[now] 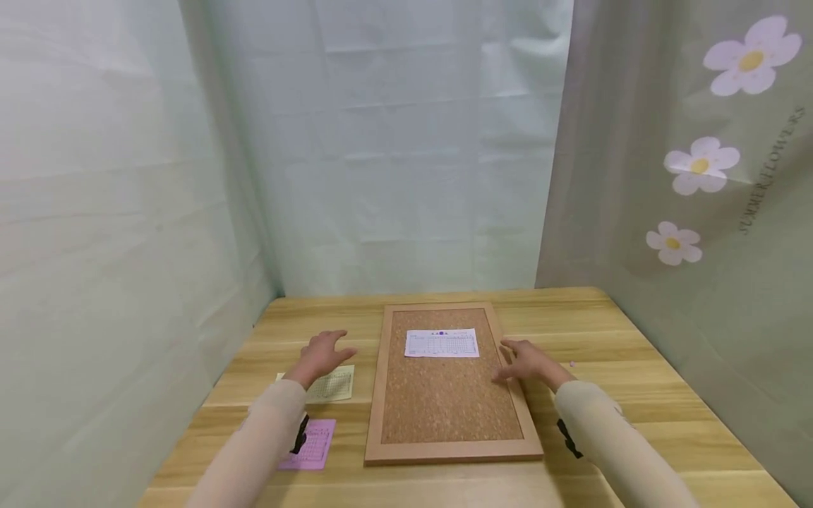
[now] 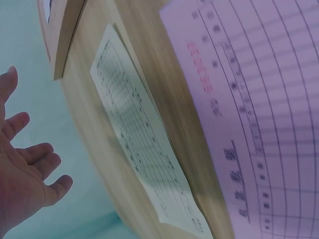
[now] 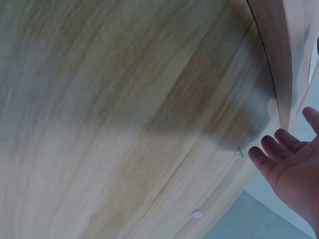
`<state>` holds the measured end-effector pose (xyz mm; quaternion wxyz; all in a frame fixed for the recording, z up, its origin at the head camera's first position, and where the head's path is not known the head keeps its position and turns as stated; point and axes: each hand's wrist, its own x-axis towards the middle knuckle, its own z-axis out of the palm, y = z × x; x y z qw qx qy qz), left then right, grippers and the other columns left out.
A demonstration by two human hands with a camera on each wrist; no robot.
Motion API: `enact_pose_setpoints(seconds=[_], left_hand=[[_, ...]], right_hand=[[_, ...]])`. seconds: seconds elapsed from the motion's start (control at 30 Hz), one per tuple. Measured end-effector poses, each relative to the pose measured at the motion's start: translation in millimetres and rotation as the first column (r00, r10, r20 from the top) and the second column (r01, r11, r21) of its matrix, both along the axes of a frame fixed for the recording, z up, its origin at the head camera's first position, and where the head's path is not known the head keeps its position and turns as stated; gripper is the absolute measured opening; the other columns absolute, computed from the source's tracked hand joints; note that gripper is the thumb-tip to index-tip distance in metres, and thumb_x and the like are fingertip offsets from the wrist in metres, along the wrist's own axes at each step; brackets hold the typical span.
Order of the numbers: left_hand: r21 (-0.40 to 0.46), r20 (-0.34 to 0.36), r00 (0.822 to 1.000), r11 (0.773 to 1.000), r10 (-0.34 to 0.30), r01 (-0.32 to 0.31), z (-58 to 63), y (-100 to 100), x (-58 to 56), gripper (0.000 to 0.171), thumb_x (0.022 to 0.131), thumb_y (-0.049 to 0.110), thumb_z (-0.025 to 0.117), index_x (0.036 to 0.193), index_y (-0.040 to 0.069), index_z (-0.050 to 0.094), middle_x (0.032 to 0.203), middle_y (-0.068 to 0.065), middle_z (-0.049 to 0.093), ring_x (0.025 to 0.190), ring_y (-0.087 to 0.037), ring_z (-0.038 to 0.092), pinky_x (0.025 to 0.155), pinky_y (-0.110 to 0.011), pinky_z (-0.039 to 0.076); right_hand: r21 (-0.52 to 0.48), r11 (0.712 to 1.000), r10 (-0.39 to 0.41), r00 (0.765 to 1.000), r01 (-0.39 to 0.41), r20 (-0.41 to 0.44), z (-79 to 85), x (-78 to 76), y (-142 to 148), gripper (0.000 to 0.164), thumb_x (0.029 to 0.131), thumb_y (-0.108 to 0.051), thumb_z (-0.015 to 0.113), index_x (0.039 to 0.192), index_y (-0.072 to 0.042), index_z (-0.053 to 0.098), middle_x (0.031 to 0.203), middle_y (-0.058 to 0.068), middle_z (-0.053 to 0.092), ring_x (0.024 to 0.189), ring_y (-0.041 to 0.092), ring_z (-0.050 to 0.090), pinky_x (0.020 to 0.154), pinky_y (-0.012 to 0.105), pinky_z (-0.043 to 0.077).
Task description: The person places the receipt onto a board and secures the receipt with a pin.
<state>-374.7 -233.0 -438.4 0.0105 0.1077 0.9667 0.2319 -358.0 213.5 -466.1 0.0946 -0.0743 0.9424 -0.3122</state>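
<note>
A wood-framed corkboard [image 1: 451,406] lies flat on the table, with a white printed form [image 1: 441,346] across its upper part. At the form's top edge shows a small purple spot [image 1: 441,332]. My left hand [image 1: 322,353], fingers spread and holding nothing, hovers left of the board, partly over a pale yellow-green slip [image 2: 139,134]. Nearer me lies a pink-purple slip [image 2: 269,114], partly covered by my left sleeve in the head view. My right hand [image 1: 526,361] is at the board's right frame, its fingers loosely bent and nothing in them.
On the wooden table [image 1: 610,430] right of the board lies a small pinkish-purple piece [image 3: 197,214]. A tiny greenish thing [image 3: 239,152] is near the right fingertips. Pale curtains [image 1: 406,155] stand behind and at both sides, the right one printed with white flowers [image 1: 699,166].
</note>
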Motion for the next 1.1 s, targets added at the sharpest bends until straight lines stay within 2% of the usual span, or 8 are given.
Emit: enact_pose_setpoints(seconds=[0.17,0.4,0.6,0.7,0.9,1.0,1.1], left_hand=[[0.057,0.002,1.000,0.998,0.018,-0.018,3.7,-16,3.4,0.064,0.101,0.037,0.055,0.147,-0.004,0.040,0.147,-0.033,0.038,0.135,-0.055,0.029,0.102,-0.072,0.024],[0.139,-0.013,0.999,0.989,0.047,-0.045,6.3,-41,7.0,0.066,0.102,0.034,0.055,0.148,-0.009,0.034,0.149,-0.036,0.033,0.137,-0.054,0.027,0.109,-0.063,0.024],[0.161,0.001,0.998,0.985,0.063,-0.062,5.6,-63,17.0,0.068,0.103,0.034,0.054,0.147,-0.012,0.031,0.148,-0.040,0.030,0.136,-0.056,0.026,0.108,-0.064,0.025],[0.171,0.029,0.997,0.982,0.077,-0.081,5.5,-76,24.0,0.071,0.103,0.037,0.053,0.148,-0.013,0.029,0.147,-0.042,0.026,0.136,-0.058,0.022,0.107,-0.066,0.024],[0.167,0.104,0.984,0.973,0.141,-0.157,-3.4,-108,41.1,0.085,0.101,0.052,0.049,0.150,-0.013,0.022,0.149,-0.043,0.020,0.136,-0.059,0.022,0.106,-0.067,0.024],[0.173,0.116,0.979,0.967,0.167,-0.185,-8.0,-119,47.0,0.086,0.101,0.051,0.049,0.150,-0.013,0.020,0.148,-0.043,0.022,0.134,-0.059,0.026,0.105,-0.067,0.027],[0.189,0.124,0.975,0.961,0.182,-0.203,-10.6,-124,48.3,0.084,0.102,0.049,0.049,0.150,-0.014,0.020,0.147,-0.044,0.024,0.133,-0.059,0.028,0.105,-0.066,0.029]], right_hand=[[0.043,0.999,0.024,1.000,-0.024,0.006,-2.5,3.3,2,0.095,0.078,-0.033,0.086,0.149,0.005,0.036,0.147,0.035,0.035,0.135,0.051,0.034,0.106,0.061,0.032],[0.066,0.997,0.038,0.999,-0.040,0.033,-2.4,6.8,2,0.096,0.080,-0.035,0.084,0.150,0.005,0.033,0.147,0.037,0.033,0.135,0.052,0.033,0.105,0.062,0.032],[0.091,0.996,0.013,0.998,-0.018,0.063,-1.3,7.4,4,0.098,0.080,-0.039,0.083,0.153,0.000,0.031,0.149,0.035,0.032,0.135,0.051,0.033,0.105,0.063,0.030],[0.093,0.996,0.011,0.998,-0.018,0.069,0.0,7.4,4,0.098,0.080,-0.039,0.083,0.153,0.000,0.030,0.149,0.035,0.031,0.136,0.050,0.032,0.106,0.063,0.030],[0.079,0.996,0.031,0.994,-0.039,0.102,2.3,9.8,-2,0.097,0.082,-0.040,0.081,0.155,-0.003,0.028,0.152,0.035,0.027,0.140,0.051,0.024,0.108,0.064,0.026],[0.086,0.995,0.035,0.993,-0.045,0.109,3.6,11.3,-2,0.097,0.083,-0.040,0.080,0.155,-0.003,0.027,0.152,0.035,0.026,0.141,0.051,0.023,0.108,0.064,0.026],[0.088,0.995,0.033,0.995,-0.042,0.095,5.8,11.8,3,0.096,0.083,-0.039,0.080,0.155,-0.002,0.027,0.152,0.035,0.027,0.140,0.051,0.024,0.108,0.063,0.026]])
